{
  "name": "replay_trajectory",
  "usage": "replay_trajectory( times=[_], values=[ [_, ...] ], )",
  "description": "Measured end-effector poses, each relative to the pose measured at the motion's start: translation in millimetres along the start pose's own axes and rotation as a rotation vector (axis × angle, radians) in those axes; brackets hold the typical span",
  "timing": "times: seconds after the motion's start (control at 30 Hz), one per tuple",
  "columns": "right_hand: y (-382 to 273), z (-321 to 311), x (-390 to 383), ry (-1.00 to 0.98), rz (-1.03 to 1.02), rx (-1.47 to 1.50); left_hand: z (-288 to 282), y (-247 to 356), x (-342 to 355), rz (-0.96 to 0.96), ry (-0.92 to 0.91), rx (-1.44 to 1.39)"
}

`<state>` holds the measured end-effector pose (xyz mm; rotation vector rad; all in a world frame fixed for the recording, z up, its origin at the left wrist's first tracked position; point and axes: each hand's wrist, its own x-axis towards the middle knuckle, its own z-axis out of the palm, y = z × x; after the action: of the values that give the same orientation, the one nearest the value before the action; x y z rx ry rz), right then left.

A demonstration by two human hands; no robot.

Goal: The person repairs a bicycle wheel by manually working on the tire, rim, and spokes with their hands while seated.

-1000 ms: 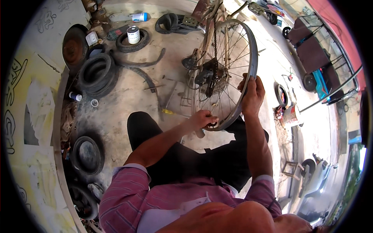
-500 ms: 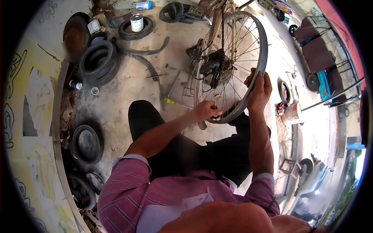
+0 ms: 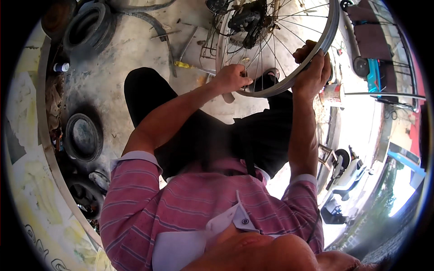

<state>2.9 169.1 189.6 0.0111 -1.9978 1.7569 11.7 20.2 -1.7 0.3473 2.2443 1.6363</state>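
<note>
A bicycle's bare rear wheel rim [image 3: 333,18], with thin spokes, stands upright before me, its cassette and derailleur [image 3: 246,22] near the top of the view. My right hand [image 3: 311,74] grips the rim on its right side, fingers wrapped round it. My left hand [image 3: 233,79] is closed at the rim's lower left, thumb and fingers pinched on a small part I cannot make out. Below that, behind the rim, a sandaled foot [image 3: 271,73] shows. A yellow-handled tool [image 3: 183,64] lies on the floor left of the wheel.
Stacked tires [image 3: 88,29] and more tires [image 3: 83,135] lie along the left wall beside a small white jar [image 3: 61,67]. Strips of rubber [image 3: 160,27] lie on the concrete floor [image 3: 117,86]. At the right are a bucket [image 3: 332,95], a wooden stool [image 3: 326,153], a scooter [image 3: 343,180] and a wheeled cart [image 3: 370,79].
The view has shifted, so the wheel, both hands and the floor sit higher in the picture. Both hands still hold about the same places on the rim.
</note>
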Motion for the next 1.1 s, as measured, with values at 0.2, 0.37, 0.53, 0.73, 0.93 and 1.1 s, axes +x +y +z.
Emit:
replay_trajectory(
  times=[0.2, 0.37, 0.53, 0.73, 0.93, 1.1],
  values=[
    [3.8, -2.9, -0.1, -0.022, -0.002, 0.021, -16.4, -3.8, -7.2, -0.2, -0.285, -0.46],
    [6.2, -1.7, -5.0, -0.034, -0.014, 0.026, -11.5, -19.8, -7.6, -0.33, -0.254, -0.676],
    [4.8, -3.7, -3.2, -0.017, 0.002, 0.028, 0.3, -19.6, -14.0, -0.346, -0.177, -0.754],
    [2.4, -2.5, 3.2, -0.012, 0.038, 0.009, 10.9, -20.1, -22.2, -0.136, -0.034, -0.53],
    [-0.1, 0.8, -3.6, 0.0, 0.044, 0.047, 23.1, -32.4, -23.2, -0.029, 0.118, -0.361],
    [-2.4, 0.1, 12.1, -0.031, 0.067, 0.11, 22.4, -31.6, -23.5, 0.015, 0.172, -0.422]
  ],
)
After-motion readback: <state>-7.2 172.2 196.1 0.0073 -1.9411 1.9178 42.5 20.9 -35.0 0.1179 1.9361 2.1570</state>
